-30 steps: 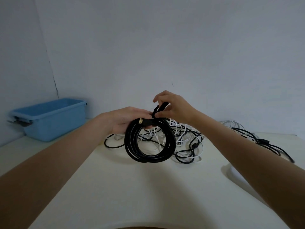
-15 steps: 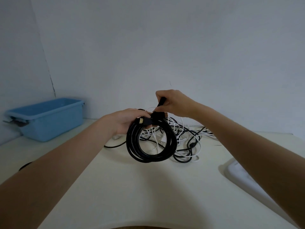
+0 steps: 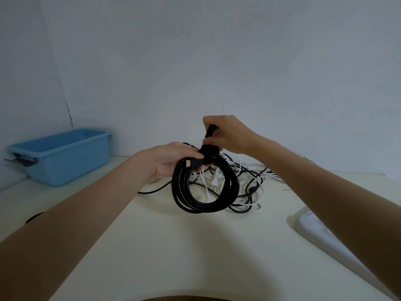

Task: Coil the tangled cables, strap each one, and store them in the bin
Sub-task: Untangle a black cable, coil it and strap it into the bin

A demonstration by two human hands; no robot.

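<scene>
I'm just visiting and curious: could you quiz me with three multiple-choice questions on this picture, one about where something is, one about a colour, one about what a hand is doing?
1. Where is the bin?
A. Far left of the table, by the wall
B. Under the coil
C. In the person's lap

2. What colour is the coiled cable being held?
A. White
B. Black
C. Red

3. What is the right hand doing?
A. Resting flat on the table
B. Reaching into the bin
C. Pinching a strap at the top of the coil

Answers:
A, the blue bin stands at the table's far left.
B, the coiled cable is black.
C, the right hand pinches the black strap while the left hand holds the coil.
</scene>
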